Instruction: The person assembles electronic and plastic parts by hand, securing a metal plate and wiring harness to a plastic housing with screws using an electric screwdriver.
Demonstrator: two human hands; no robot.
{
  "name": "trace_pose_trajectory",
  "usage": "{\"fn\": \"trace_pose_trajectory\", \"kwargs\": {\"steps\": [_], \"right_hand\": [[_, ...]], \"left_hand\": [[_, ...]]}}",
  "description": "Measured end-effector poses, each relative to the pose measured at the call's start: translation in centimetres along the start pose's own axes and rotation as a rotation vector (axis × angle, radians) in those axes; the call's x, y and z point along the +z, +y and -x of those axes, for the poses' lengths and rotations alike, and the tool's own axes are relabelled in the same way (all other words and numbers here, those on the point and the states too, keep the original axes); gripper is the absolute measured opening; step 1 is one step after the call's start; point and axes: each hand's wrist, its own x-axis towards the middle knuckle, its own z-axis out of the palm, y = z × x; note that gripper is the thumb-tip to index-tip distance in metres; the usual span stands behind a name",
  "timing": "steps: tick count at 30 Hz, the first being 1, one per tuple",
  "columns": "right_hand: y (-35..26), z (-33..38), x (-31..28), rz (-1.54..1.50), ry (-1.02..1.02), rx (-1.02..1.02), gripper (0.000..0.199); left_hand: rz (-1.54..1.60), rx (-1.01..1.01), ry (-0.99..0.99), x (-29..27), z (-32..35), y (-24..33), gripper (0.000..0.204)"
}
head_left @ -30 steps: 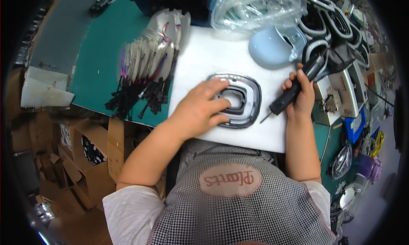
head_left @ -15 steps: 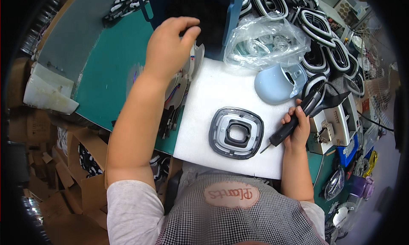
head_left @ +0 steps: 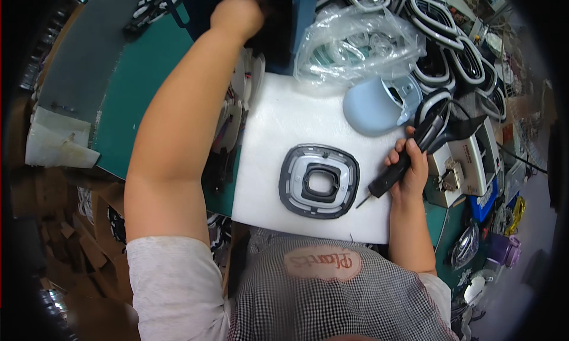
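Note:
A dark grey squarish frame with a white inner ring (head_left: 319,180) lies flat on a white foam pad (head_left: 284,121). My right hand (head_left: 408,165) grips a black electric screwdriver (head_left: 409,154), its tip resting on the pad just right of the frame. My left hand (head_left: 237,13) is stretched far forward to the dark bin at the top, fingers curled; what it touches is hidden in shadow.
A clear plastic bag of parts (head_left: 354,44) and a pale blue rounded shell (head_left: 375,107) sit behind the pad. Many black-and-white frames (head_left: 456,56) pile at the upper right. A white box device (head_left: 468,160) stands right. Cable bundles (head_left: 228,127) lie under my left arm on the green mat (head_left: 142,86).
My left hand left the frame and reached up and forward, now farther into the dark bin. The right hand with the screwdriver stayed beside the frame.

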Motion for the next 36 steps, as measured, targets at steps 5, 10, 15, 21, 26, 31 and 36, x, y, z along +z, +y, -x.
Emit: {"fn": "trace_pose_trajectory", "kwargs": {"steps": [5, 10, 15, 21, 26, 31, 36], "right_hand": [[-0.3, 0.1, 0.2, 0.009, 0.008, 0.001, 0.041], [-0.5, 0.1, 0.1, 0.001, 0.006, 0.001, 0.041], [-0.3, 0.0, -0.3, 0.004, -0.007, 0.005, 0.039], [-0.4, 0.2, 0.1, 0.017, 0.011, 0.000, 0.040], [-0.5, 0.3, 0.3, -0.008, 0.013, 0.013, 0.041], [-0.7, -0.1, 0.4, -0.029, -0.001, 0.038, 0.042], [-0.9, -0.2, 0.2, -0.064, 0.022, 0.044, 0.041]], "left_hand": [[0.078, 0.061, -0.063, -1.6, 2.1, -0.9, 0.029], [0.169, -0.025, -0.188, -6.4, 6.7, -2.5, 0.028], [0.507, 0.029, -0.187, -8.3, 10.0, 1.3, 0.020], [0.352, 0.441, -0.037, -0.7, 9.7, 10.7, 0.022], [0.163, 0.272, -0.068, 5.3, 4.3, 14.8, 0.025], [-0.154, 0.126, -0.486, 6.3, 0.7, 16.9, 0.033], [-0.277, 0.133, -0.701, 5.3, 0.0, 17.6, 0.033]]}}
